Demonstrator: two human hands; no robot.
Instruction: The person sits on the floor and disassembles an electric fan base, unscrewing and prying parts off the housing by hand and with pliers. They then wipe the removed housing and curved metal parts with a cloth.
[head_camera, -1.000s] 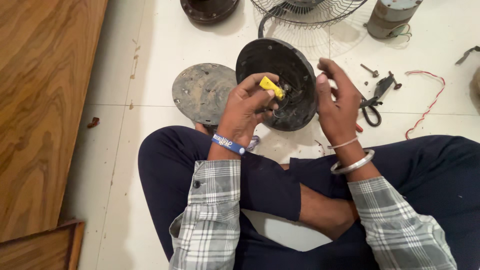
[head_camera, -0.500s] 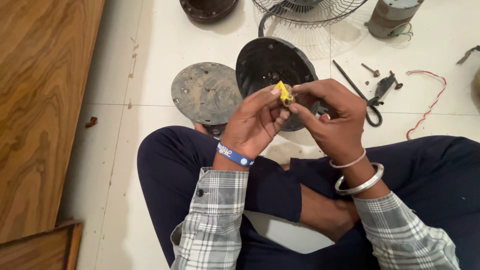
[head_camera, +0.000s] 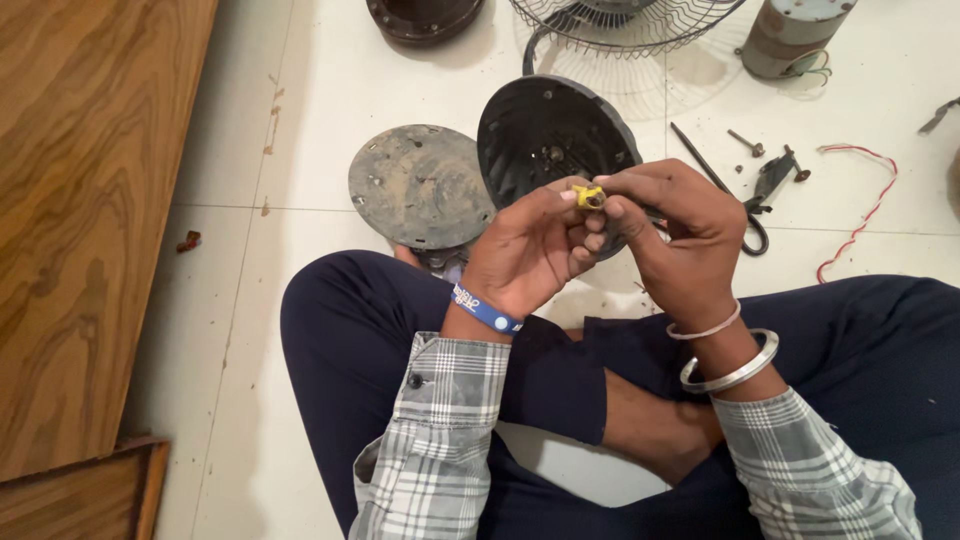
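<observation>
Left hand (head_camera: 528, 255) curled, thumb and forefinger tips pinched on a small yellow piece (head_camera: 588, 196). Bright yellow, ring-like with a dark hole, mostly hidden between fingertips. Right hand (head_camera: 678, 240) curled too, fingertips gripping its other side. Just behind the fingers, a black ribbed housing (head_camera: 545, 130).

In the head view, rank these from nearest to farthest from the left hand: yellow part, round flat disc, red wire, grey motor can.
1. yellow part: pinched at the left hand fingertips.
2. round flat disc: on the floor, just up-left.
3. red wire: floor, far right.
4. grey motor can: top right; close to the wire's rank, hard to separate.
</observation>
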